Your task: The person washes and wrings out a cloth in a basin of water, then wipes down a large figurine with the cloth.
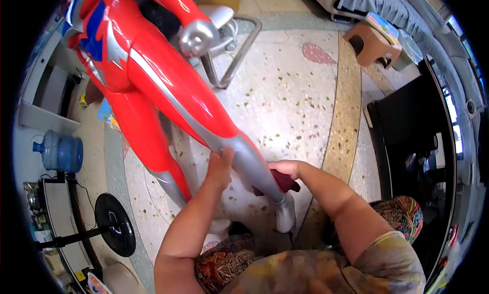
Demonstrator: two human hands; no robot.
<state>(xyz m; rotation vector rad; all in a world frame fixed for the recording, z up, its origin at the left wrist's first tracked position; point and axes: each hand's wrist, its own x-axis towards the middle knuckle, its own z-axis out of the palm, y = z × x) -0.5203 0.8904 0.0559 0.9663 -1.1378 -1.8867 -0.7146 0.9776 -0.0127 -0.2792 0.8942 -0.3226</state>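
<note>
A large glossy red, silver and blue figure (178, 90) stands at the upper left, its silver lower leg reaching down to the middle of the view. My left hand (221, 167) is closed against the near side of that silver shin, below the knee. On the other side of the shin, my right hand (286, 168) holds a dark red cloth (285, 181), its fingers partly hidden by the leg and cloth. The cloth passes behind the lower leg, above the silver foot (286, 215).
A metal-framed chair (239, 64) stands behind the figure. Brown stool (373, 44) at upper right, black screen (412, 136) at right. On the left are a blue water bottle (62, 151) and a round black base (115, 224).
</note>
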